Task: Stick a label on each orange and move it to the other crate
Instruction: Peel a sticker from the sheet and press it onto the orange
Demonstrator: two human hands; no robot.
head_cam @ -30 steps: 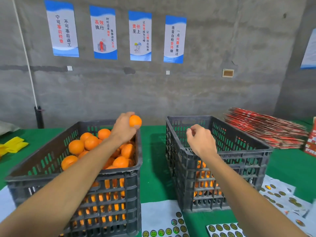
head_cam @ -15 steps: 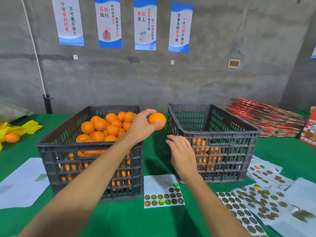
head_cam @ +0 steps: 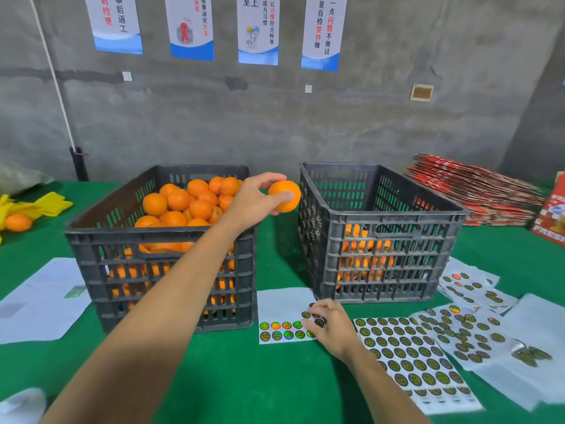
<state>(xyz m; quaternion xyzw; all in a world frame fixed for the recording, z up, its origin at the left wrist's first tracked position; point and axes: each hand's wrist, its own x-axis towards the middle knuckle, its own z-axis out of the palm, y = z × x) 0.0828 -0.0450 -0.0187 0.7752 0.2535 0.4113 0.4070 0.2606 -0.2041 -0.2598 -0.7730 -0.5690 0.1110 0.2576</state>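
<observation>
My left hand (head_cam: pixel 255 203) holds an orange (head_cam: pixel 284 196) in the air over the gap between the two dark plastic crates. The left crate (head_cam: pixel 159 270) is heaped with oranges (head_cam: pixel 189 203). Through the slats of the right crate (head_cam: pixel 385 258) a lower layer of oranges shows. My right hand (head_cam: pixel 330 327) rests low on a small white sheet of round shiny labels (head_cam: pixel 284 319) lying between the crates at the front, fingertips pinched at a label on its right edge.
More label sheets (head_cam: pixel 428 356) spread over the green table to the right. Blank white backing sheets (head_cam: pixel 39 301) lie at left. A stack of flat red cartons (head_cam: pixel 477 191) sits back right. A loose orange (head_cam: pixel 18 222) lies on yellow cloth far left.
My left hand carried the orange from above the left crate toward the gap. My right hand dropped from the right crate's rim down to the label sheet. The view tilted downward.
</observation>
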